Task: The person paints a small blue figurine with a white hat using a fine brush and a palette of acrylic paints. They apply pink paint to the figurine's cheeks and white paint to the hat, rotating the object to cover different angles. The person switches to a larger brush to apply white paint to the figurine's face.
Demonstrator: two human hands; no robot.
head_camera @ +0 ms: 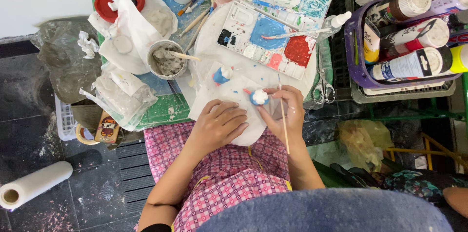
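The right hand (285, 110) hides the figurine's (259, 97) underside; paint bottles (414, 27) run off-frame.

Labelled paint bottles (414, 41) in purple basket (352, 59)

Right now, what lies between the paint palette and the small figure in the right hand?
In the head view, between the paint palette and the small figure held by the right hand, only bare white paper shows; a second blue figure stands off to the left.

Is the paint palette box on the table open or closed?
Open. The paint palette box lies with its lid folded back, so the wells with blue, red and black paint show, and a brush rests across them.
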